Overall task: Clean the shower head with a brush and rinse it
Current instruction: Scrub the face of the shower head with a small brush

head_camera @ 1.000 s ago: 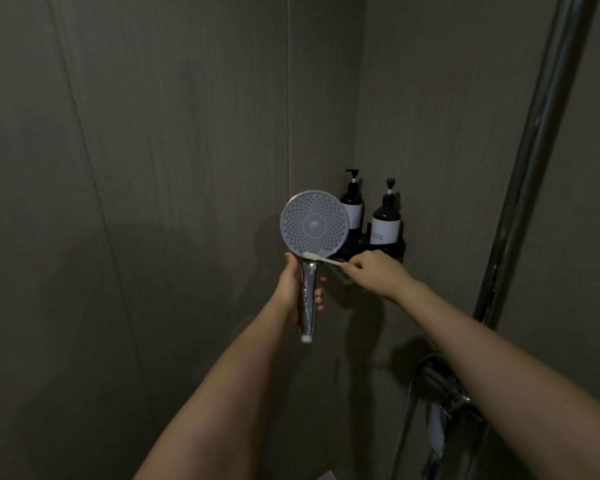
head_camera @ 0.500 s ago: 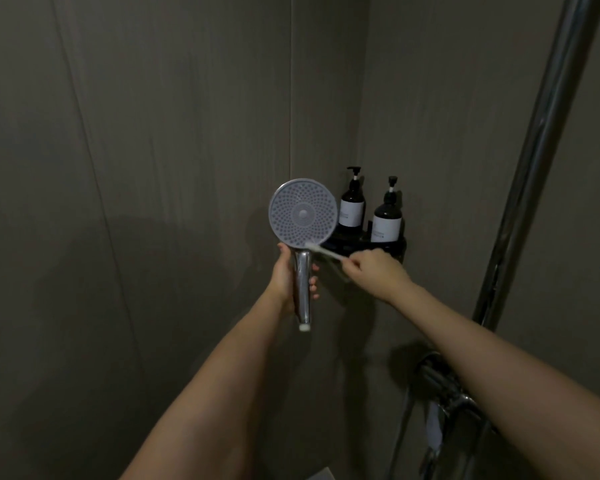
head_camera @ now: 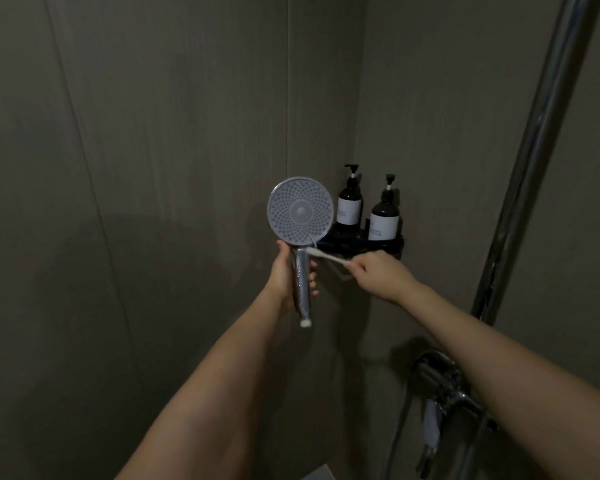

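Wrapped around the chrome handle, my left hand (head_camera: 284,271) holds the shower head (head_camera: 300,210) upright, its nozzle face toward me, in front of the corner shelf (head_camera: 388,244) with two pump bottles (head_camera: 383,216). My right hand (head_camera: 378,273) pinches a white toothbrush (head_camera: 328,256), bristles at the neck just under the face. Rigid and probably slick, the head is best held mid-handle. Compared with half a second ago, the bristles sit lower, off the rim.

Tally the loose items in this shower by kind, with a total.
Shower head: 1, in the left hand
Brush: 1, in the right hand
Pump bottles: 2, on the corner shelf
Total: 4
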### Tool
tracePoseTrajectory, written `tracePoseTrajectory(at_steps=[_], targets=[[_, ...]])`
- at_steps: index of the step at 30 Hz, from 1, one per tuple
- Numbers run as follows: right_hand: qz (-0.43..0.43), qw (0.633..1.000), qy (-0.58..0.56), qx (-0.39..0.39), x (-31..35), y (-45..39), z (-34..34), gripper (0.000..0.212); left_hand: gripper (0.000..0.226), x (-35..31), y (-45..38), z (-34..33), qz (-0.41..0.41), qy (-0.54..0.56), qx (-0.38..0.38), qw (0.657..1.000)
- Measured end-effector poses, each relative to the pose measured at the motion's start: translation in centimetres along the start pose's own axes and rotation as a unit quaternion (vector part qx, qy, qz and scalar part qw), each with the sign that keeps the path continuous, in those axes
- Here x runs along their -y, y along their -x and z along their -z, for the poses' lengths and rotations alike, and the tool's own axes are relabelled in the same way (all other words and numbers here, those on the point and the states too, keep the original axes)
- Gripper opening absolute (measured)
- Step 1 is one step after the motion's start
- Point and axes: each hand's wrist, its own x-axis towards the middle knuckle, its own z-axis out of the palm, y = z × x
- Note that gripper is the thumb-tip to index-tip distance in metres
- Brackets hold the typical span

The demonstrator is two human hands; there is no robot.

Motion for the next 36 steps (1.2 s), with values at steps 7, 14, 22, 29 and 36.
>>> tracePoseTrajectory(at_steps=[7,14,22,29,36], targets=[[-0.012,0.992,0.124,0.002,1.5,-1.8,0.1,0.035,0.087,0.4,0.0,-1.0,-0.003,-0.009,0.024,1.0],[0.058,0.953,0.216,0.206,0.7,1.0,-1.2,0.035,0.081,0.5,0.1,-0.8,-0.011,-0.006,0.029,1.0],[-0.04,0.994,0.014,-0.103,0.4,-1.8,1.2,0.036,0.083,0.3,-0.3,-1.0,-0.002,-0.008,0.031,0.999],[0.03,0.933,0.232,0.272,0.4,1.6,-2.9,0.031,0.08,0.3,0.0,-0.8,-0.016,-0.017,0.035,0.999],[0.05,0.978,0.129,0.155,-0.2,0.3,-0.3,0.03,0.075,0.0,-0.3,-0.6,-0.026,-0.019,0.031,0.999]])
